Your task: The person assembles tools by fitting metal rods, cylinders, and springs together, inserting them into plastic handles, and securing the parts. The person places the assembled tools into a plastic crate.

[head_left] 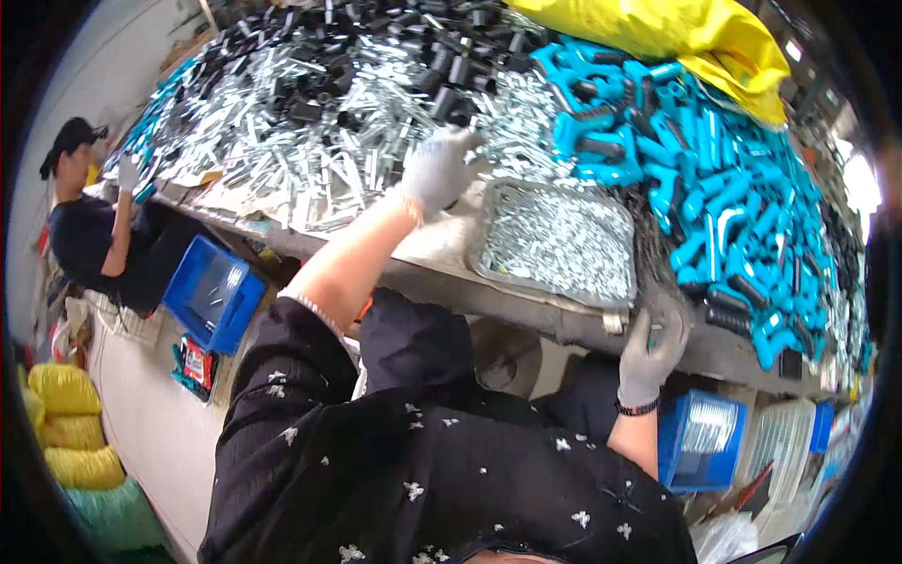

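My left hand (440, 172), in a pale work glove, reaches over the table to the pile of small silver metal pieces (517, 122), beside black tube-shaped parts (451, 80). Its fingers are blurred and partly hidden behind the hand. My right hand (655, 343), gloved too, is at the table's front edge with its fingers curled in. Whatever it may hold is too small and blurred to make out. Between my hands a clear shallow tray (479, 240) full of tiny silver parts sits near the edge. A dark bundle of thin strands (650, 240) lies beside it.
Turquoise-and-black handles (709, 179) are heaped at the right, below a yellow sack (676, 38). Long silver strips (310, 179) spread leftward. Another person (103, 216) works at the far left, near a blue bin (214, 291). A second blue bin (700, 442) stands under the table's right side.
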Available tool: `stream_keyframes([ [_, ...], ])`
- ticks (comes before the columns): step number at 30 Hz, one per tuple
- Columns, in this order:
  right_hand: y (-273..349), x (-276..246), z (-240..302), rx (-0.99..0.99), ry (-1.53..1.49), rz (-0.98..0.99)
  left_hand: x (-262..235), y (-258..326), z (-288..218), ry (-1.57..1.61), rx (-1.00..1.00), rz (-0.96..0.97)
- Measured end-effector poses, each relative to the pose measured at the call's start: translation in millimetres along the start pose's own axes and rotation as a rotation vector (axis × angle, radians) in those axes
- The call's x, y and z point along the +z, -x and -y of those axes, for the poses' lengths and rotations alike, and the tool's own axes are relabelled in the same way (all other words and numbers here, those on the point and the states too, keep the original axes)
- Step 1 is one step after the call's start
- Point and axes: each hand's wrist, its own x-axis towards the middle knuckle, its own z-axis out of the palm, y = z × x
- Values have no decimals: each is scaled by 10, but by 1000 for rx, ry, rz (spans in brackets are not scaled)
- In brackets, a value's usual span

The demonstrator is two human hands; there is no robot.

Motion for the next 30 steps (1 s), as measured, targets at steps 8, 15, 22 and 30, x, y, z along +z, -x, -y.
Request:
stream_keyframes([
  [8,104,205,-162,-140,99,-7,-1045,470,840,-548,-193,-88],
  [15,86,276,-126,-98,40,-23,-1059,209,1392,381,-41,-493],
  [22,67,221,-153,-85,54,14,-735,184,761,-532,-660,270],
  [30,123,180,-112,2,-89,-48,-912,397,296,193,-384,-485],
])
